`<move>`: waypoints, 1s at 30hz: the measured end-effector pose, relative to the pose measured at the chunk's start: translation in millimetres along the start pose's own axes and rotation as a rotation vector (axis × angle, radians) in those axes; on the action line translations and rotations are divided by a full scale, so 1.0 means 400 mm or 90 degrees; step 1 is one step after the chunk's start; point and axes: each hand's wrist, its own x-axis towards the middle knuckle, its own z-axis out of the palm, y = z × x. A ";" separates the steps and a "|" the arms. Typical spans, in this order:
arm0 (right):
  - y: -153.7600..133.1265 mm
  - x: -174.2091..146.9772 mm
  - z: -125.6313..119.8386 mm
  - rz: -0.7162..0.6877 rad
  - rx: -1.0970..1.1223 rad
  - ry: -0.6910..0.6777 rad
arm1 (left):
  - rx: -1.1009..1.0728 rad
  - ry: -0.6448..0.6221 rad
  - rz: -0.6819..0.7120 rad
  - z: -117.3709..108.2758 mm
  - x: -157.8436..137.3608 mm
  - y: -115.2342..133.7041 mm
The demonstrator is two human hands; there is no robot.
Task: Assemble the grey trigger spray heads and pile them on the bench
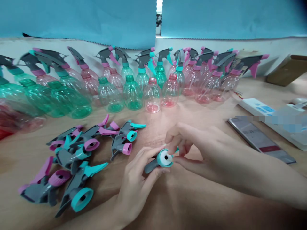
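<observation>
My left hand (137, 180) is closed around a grey trigger spray head (151, 165), with its teal collar (160, 159) facing up toward me. A round white gasket (165, 157) with a dark centre hole sits in the mouth of that collar. My right hand (189, 143) comes in from the right, its thumb and curled fingers pinched at the gasket's right edge. Partly hidden behind those fingers is the spray head's teal trigger. Left of my hands lie several loose spray heads (79, 182), grey with pink or teal collars and triggers.
Open-necked green bottles (133, 94) and pink bottles (153, 95) stand across the table, in front of bottles fitted with spray heads (192, 70). A phone (261, 140) and a white power strip (273, 118) lie at the right. A brown box-like object (287, 70) stands behind.
</observation>
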 end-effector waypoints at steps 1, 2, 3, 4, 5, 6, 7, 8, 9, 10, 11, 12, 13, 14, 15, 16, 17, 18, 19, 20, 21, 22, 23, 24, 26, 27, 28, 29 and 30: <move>0.000 0.000 0.001 0.002 -0.003 -0.005 | -0.001 -0.002 0.002 0.000 0.000 0.001; 0.000 0.000 0.002 0.003 -0.009 -0.009 | -0.002 -0.002 0.004 -0.001 0.000 0.002; 0.000 0.000 0.002 0.003 -0.014 -0.014 | -0.002 -0.004 0.003 -0.001 0.000 0.003; 0.000 0.000 0.001 0.004 -0.019 -0.018 | -0.002 -0.006 0.002 -0.001 0.000 0.004; 0.000 0.000 0.001 0.006 -0.022 -0.019 | 0.000 -0.009 0.003 -0.001 0.000 0.004; 0.000 0.000 0.000 0.008 -0.022 -0.019 | 0.002 -0.011 0.003 0.000 -0.001 0.005; 0.000 0.001 0.000 0.011 -0.022 -0.020 | 0.003 -0.013 0.002 0.000 -0.001 0.004; 0.001 0.001 0.000 0.015 -0.023 -0.022 | 0.004 -0.016 0.003 0.000 -0.002 0.004; 0.002 0.001 0.000 0.018 -0.023 -0.025 | 0.003 -0.017 0.003 0.000 -0.003 0.003; 0.004 0.001 0.000 0.017 -0.024 -0.025 | 0.002 -0.018 0.004 -0.001 -0.003 0.002; 0.005 0.001 0.001 0.014 -0.025 -0.027 | 0.000 -0.020 0.005 -0.001 -0.004 0.001; 0.006 0.001 0.001 0.009 -0.025 -0.028 | 0.000 -0.020 0.005 -0.001 -0.004 0.000; 0.007 0.001 0.002 0.001 -0.025 -0.028 | 0.000 -0.021 0.002 -0.002 -0.004 0.000; 0.007 0.001 0.002 -0.006 -0.027 -0.026 | 0.001 -0.020 -0.002 -0.002 -0.004 0.000; 0.008 0.001 0.002 -0.011 -0.034 -0.022 | 0.002 -0.020 -0.007 -0.002 -0.003 0.001; 0.007 0.001 0.003 -0.015 -0.044 -0.018 | 0.002 -0.022 -0.011 -0.003 -0.002 0.001; 0.007 0.000 0.003 -0.019 -0.052 -0.013 | 0.001 -0.023 -0.013 -0.003 -0.002 0.002; 0.006 0.000 0.004 -0.024 -0.059 -0.008 | -0.002 -0.025 -0.015 -0.003 -0.002 0.003; 0.006 -0.001 0.005 -0.028 -0.063 -0.003 | -0.006 -0.028 -0.016 -0.004 -0.002 0.004; 0.006 -0.002 0.006 -0.033 -0.064 0.002 | -0.010 -0.030 -0.016 -0.004 -0.002 0.005; 0.007 -0.004 0.007 -0.036 -0.065 0.003 | -0.015 -0.034 -0.017 -0.004 -0.003 0.006; 0.007 -0.005 0.008 -0.039 -0.068 0.003 | -0.019 -0.036 -0.015 -0.004 -0.003 0.006; 0.008 -0.007 0.009 -0.041 -0.069 -0.001 | -0.021 -0.038 -0.013 -0.005 -0.004 0.006; 0.009 -0.007 0.010 -0.040 -0.069 -0.010 | -0.022 -0.039 -0.013 -0.005 -0.005 0.005; 0.009 -0.007 0.008 -0.041 -0.069 -0.025 | -0.023 -0.042 -0.014 -0.006 -0.007 0.004; 0.009 -0.006 0.007 -0.043 -0.072 -0.026 | -0.024 -0.044 -0.015 -0.006 -0.007 0.003; 0.007 -0.005 0.004 -0.048 -0.077 -0.022 | -0.024 -0.045 -0.014 -0.007 -0.007 0.003; 0.006 -0.003 0.002 -0.055 -0.085 -0.018 | -0.024 -0.047 -0.011 -0.007 -0.007 0.003; 0.004 -0.002 -0.002 -0.064 -0.091 -0.013 | -0.025 -0.049 -0.006 -0.008 -0.007 0.003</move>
